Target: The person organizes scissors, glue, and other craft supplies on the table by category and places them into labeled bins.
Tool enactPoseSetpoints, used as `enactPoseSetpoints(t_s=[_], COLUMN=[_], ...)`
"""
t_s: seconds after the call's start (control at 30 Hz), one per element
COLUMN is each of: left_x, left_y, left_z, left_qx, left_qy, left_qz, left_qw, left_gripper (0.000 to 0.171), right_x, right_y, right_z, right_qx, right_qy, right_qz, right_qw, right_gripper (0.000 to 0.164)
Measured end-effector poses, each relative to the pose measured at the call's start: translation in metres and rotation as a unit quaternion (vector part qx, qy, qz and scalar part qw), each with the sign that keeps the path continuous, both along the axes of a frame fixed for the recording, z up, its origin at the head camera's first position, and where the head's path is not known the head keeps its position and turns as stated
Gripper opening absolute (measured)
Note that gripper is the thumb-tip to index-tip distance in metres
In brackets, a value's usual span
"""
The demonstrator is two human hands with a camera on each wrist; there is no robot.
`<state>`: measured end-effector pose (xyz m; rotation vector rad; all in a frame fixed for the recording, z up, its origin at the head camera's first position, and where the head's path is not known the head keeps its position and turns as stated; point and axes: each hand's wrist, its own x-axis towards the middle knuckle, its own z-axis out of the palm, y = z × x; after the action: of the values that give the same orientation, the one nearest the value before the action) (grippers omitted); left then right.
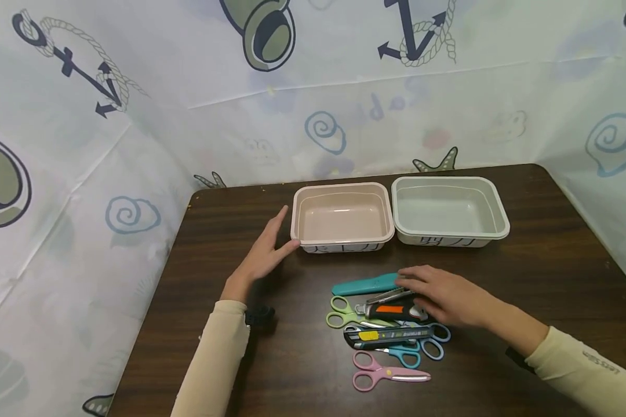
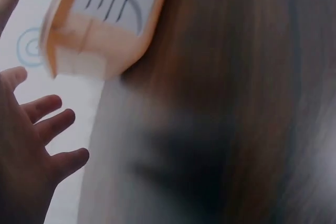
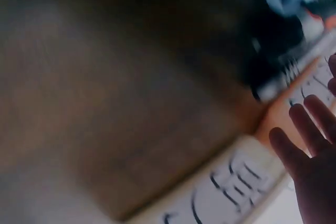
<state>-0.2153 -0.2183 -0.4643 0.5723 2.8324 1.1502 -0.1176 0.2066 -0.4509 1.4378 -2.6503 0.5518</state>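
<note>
Pink bin (image 1: 342, 223) stands upright near the far edge of the table (image 1: 302, 347), its inner floor in full sight and a marked label (image 1: 342, 248) on its near wall. At its left is the left hand (image 1: 266, 252), fingers straight, thumb spread wide; the thumb tip meets the near left corner in view, though I cannot tell whether it touches. Brown wood runs from that hand to the left edge.

Nearer than the bin, across a narrow strip of wood, lie green scissors (image 1: 349, 314), a teal tool (image 1: 364, 285) behind them, a black-yellow cutter (image 1: 388, 335), pink scissors (image 1: 382, 373) nearest, an orange-black cutter (image 1: 388, 311) with a silver tool (image 1: 388, 296) just behind, teal scissors (image 1: 399, 351) and blue scissors (image 1: 425, 340).

Grey bin (image 1: 448, 214), just right of the pink one, also shows its inner floor. Over the pile's right side is the right hand (image 1: 443, 295), fingers relaxed, slightly apart; their tips overlap the teal tool's right end, contact unclear. More wood reaches the right edge.
</note>
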Motion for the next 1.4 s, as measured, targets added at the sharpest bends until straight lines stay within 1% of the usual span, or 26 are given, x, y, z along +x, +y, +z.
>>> enactPoseSetpoints(t_s=[0.07, 0.13, 0.27, 0.37, 0.5, 0.6, 0.7, 0.83, 0.97, 1.1, 1.3, 1.4], left_x=[0.0, 0.001, 0.003, 0.004, 0.003, 0.004, 0.005, 0.006, 0.006, 0.006, 0.006, 0.006], left_y=[0.008, 0.015, 0.025, 0.028, 0.03, 0.031, 0.032, 0.032, 0.032, 0.032, 0.033, 0.032], left_z=[-0.005, -0.009, -0.017, -0.022, -0.027, -0.028, -0.028, -0.027, -0.026, -0.026, -0.029, -0.03], left_qx=[0.01, 0.021, 0.038, 0.044, 0.05, 0.047, 0.043, 0.041, 0.039, 0.035, 0.034, 0.035], left_qy=[0.001, 0.003, 0.005, 0.005, 0.008, 0.007, 0.002, -0.006, -0.01, -0.008, -0.001, -0.001], left_qz=[-0.003, -0.005, 0.0, 0.014, 0.024, 0.028, 0.039, 0.052, 0.058, 0.062, 0.06, 0.062], left_qw=[0.9999, 0.9998, 0.9993, 0.9989, 0.9984, 0.9985, 0.9983, 0.9978, 0.9975, 0.9975, 0.9976, 0.9975], left_gripper=[0.087, 0.091, 0.093, 0.092, 0.091, 0.09, 0.088, 0.087, 0.085, 0.085, 0.085, 0.085], right_x=[0.007, 0.015, 0.026, 0.034, 0.04, 0.041, 0.04, 0.038, 0.035, 0.035, 0.038, 0.039], right_y=[-0.001, -0.003, -0.005, -0.006, -0.005, -0.006, -0.007, -0.01, -0.012, -0.013, -0.013, -0.011], right_z=[-0.008, -0.013, -0.02, -0.024, -0.029, -0.029, -0.027, -0.024, -0.023, -0.021, -0.019, -0.015], right_qx=[0.001, -0.001, -0.012, -0.014, -0.02, -0.017, 0.0, 0.013, 0.014, 0.026, 0.045, 0.045], right_qy=[-0.019, -0.024, -0.009, 0.005, 0.006, 0.0, -0.013, -0.03, -0.042, -0.054, -0.032, -0.024], right_qz=[-0.012, -0.028, -0.052, -0.063, -0.084, -0.094, -0.095, -0.083, -0.071, -0.073, -0.074, -0.076], right_qw=[1.0, 0.999, 0.999, 0.998, 0.996, 0.995, 0.995, 0.996, 0.996, 0.996, 0.996, 0.996], right_gripper=[0.05, 0.048, 0.043, 0.041, 0.039, 0.039, 0.039, 0.043, 0.044, 0.042, 0.043, 0.045])
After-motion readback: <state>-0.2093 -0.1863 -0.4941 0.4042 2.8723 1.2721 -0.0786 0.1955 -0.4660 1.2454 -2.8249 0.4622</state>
